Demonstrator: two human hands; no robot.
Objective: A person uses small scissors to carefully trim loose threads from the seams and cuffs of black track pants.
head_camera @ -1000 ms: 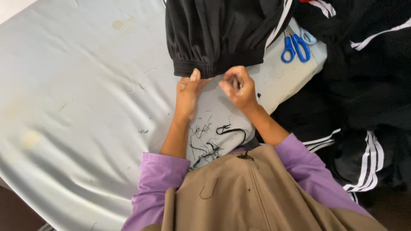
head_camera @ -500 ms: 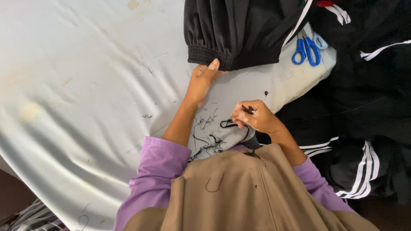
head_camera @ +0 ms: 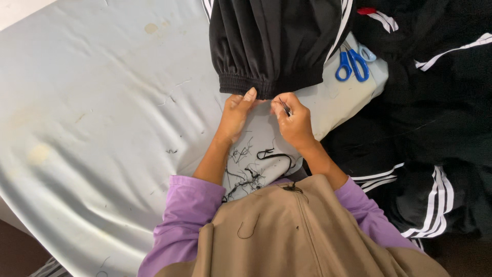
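A black garment [head_camera: 271,46] with a gathered elastic cuff lies at the top centre of the pale blue-grey covered table [head_camera: 102,102]. My left hand [head_camera: 236,117] pinches the lower edge of that cuff with thumb and fingertips. My right hand [head_camera: 293,123] is right beside it, closed on a small thin dark tool [head_camera: 284,106] whose tip points at the cuff edge. Loose black thread clippings [head_camera: 245,172] lie on the cloth just below both hands.
Blue-handled scissors [head_camera: 353,64] lie to the right of the garment. A heap of black garments with white stripes [head_camera: 441,128] fills the right side. The cloth stretches away to the left, stained and creased, its edge dropping off at lower left.
My right hand dropped to the thread clippings half a second ago and has come back up to the cuff edge. My left hand stayed on the cuff.
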